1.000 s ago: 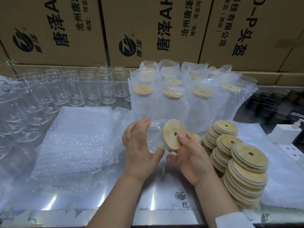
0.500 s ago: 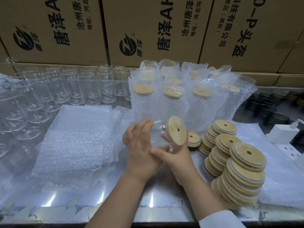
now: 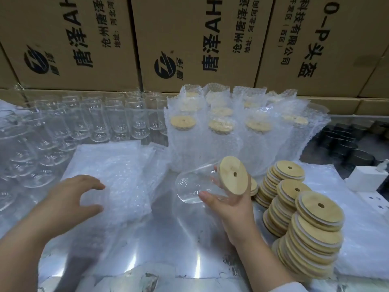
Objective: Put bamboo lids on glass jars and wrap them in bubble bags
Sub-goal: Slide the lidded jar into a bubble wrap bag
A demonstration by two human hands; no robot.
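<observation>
My right hand [image 3: 228,204] holds a clear glass jar [image 3: 194,185] on its side above the table, fingers curled round it. A round bamboo lid [image 3: 233,174] with a small hole sits on the jar's mouth, facing right. My left hand [image 3: 73,199] hovers with spread, slightly curled fingers over a pile of flat bubble bags [image 3: 113,171] and holds nothing. Stacks of loose bamboo lids [image 3: 311,230] stand to the right of my right hand.
Several bare glass jars [image 3: 101,123] stand at the back left. Several lidded jars in bubble bags [image 3: 237,131] stand behind my hands. Cardboard boxes [image 3: 189,41] form a wall at the back. A white box [image 3: 366,179] sits far right on the shiny metal table [image 3: 168,249].
My left hand has let go of the jar and moved left over the bubble bags. My right hand now holds the lidded jar alone, tilted on its side.
</observation>
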